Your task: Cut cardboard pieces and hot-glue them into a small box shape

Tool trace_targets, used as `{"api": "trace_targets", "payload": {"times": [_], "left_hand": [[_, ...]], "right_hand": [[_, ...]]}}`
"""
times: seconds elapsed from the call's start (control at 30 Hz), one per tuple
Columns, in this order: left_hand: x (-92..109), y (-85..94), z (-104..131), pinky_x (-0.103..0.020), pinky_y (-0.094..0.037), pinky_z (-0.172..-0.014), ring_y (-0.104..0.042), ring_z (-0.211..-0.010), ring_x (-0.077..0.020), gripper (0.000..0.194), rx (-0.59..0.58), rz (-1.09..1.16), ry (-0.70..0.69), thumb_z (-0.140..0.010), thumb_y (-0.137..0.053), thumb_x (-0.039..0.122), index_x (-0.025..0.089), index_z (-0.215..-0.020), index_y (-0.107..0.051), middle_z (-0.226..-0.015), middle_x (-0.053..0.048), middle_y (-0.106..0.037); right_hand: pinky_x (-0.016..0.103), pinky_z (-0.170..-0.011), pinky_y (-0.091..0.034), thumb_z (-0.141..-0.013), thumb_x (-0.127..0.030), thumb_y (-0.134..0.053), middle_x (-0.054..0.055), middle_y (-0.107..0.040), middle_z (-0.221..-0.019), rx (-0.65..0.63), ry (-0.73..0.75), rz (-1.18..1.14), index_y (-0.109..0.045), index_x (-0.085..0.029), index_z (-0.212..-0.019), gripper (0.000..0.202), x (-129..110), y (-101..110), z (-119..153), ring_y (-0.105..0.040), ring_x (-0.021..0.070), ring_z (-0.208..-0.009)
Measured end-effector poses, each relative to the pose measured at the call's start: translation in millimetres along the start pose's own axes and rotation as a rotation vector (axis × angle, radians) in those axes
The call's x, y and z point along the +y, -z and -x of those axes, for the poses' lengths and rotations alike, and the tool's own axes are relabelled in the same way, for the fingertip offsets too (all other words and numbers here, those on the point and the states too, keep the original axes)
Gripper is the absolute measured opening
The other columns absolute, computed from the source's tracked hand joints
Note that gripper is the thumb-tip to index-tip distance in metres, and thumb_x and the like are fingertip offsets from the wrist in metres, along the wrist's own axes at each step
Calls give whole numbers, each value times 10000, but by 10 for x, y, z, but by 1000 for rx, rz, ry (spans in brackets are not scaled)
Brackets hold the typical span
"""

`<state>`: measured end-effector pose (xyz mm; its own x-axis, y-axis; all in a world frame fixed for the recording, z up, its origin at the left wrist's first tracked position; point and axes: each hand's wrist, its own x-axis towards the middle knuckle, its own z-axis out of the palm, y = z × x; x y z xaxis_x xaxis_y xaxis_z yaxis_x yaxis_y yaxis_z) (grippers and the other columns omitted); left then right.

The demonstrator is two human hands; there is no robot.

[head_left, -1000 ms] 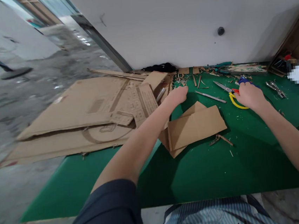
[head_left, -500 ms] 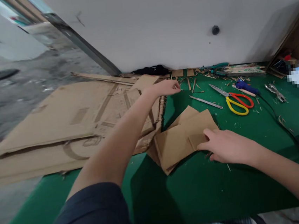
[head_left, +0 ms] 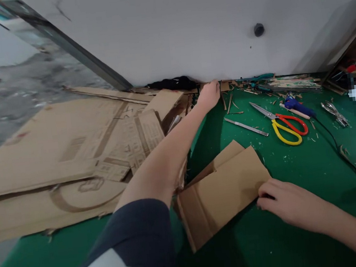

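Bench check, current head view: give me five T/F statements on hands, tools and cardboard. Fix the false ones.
1. The scissors have one red handle and one yellow handle. True.
2. The right hand is on the scissors. False: the right hand is at the right end of the loose cardboard pieces, apart from the scissors.
3. The left hand is at the back of the green table, near the white wall. True.
4. The blue tool with the cord is to the left of the scissors in the view. False: the blue tool is to their right.
5. The large cardboard sheets are at the right side of the view. False: the large cardboard sheets are at the left.
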<state>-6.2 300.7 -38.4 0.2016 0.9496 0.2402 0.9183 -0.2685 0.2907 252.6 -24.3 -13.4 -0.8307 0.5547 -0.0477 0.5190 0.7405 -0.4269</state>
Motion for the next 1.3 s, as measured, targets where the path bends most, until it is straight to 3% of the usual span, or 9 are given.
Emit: {"api": "trace_targets", "payload": {"times": [0.23,0.47,0.63,0.73,0.87,1.03,1.17,1.23,1.3], "left_hand": [[141,125,197,-575,-255,-1150,-300,-1433,-399,815,-365,-97,-493,-856,-440,712,238,-1516,-373,-1555,-180,-353],[-39,-75,-24,-542,-244,-1137,-367,-1376,-396,657,-103,-222,-325,-961,-275,547,200,-1498,-426,-1491,-201,-408],[42,106,16,-580,-207,-1146,-340,-1388,-425,745,-142,-134,-409,-901,-391,640,195,-1497,-427,-1507,-199,-407],[341,407,417,-553,-228,-1166,-353,-1396,-379,705,-125,29,-384,-930,-338,617,181,-1472,-455,-1500,-182,-434],[823,832,1526,-532,-306,-1157,-396,-1403,-377,758,-313,192,-379,-863,-445,683,243,-1480,-443,-1502,-134,-476],[956,856,2752,-702,-176,-1166,-134,-1497,-520,1065,-605,80,-344,-671,-637,749,352,-1575,-237,-1666,-95,-196],[833,840,2870,-642,-307,-1142,-248,-1475,-482,965,-590,58,-262,-731,-642,603,335,-1571,-251,-1648,-95,-253],[755,932,2767,-583,-370,-1122,-367,-1418,-444,961,-575,130,-220,-724,-664,563,320,-1564,-265,-1625,-103,-301],[659,1055,2667,-488,-450,-1075,-465,-1355,-389,942,-565,315,-130,-740,-668,538,297,-1559,-269,-1607,-104,-330]], "right_hand": [[238,-769,-496,-917,-306,-645,23,-639,-953,-113,-133,-854,-715,-204,-937,125,230,447,100,-626,112,-861],[284,-855,-475,-978,-283,-532,37,-612,-1084,-20,-258,-619,-680,-233,-1009,159,193,390,80,-609,140,-983],[319,-852,-491,-998,-246,-443,58,-598,-1164,-80,-283,-449,-644,-230,-1023,203,173,345,100,-615,162,-1006],[319,-877,-495,-984,-241,-468,59,-625,-1181,-57,-265,-449,-643,-227,-994,176,195,325,82,-618,169,-1041],[303,-874,-498,-932,-182,-536,52,-691,-1077,0,-209,-522,-659,-214,-966,132,204,358,80,-638,163,-1001],[228,-728,-542,-863,-215,-675,51,-695,-1011,-174,-114,-949,-694,-182,-914,64,370,597,204,-661,117,-858],[209,-619,-537,-834,-234,-710,53,-695,-978,-394,-116,-1103,-697,-165,-890,89,613,872,239,-661,101,-754],[218,-590,-526,-817,-245,-717,41,-689,-958,-274,-122,-1078,-689,-167,-861,94,693,1019,159,-651,100,-713],[228,-604,-512,-772,-267,-744,6,-682,-866,31,-141,-990,-658,-169,-778,131,751,1168,-27,-623,86,-658]]}}
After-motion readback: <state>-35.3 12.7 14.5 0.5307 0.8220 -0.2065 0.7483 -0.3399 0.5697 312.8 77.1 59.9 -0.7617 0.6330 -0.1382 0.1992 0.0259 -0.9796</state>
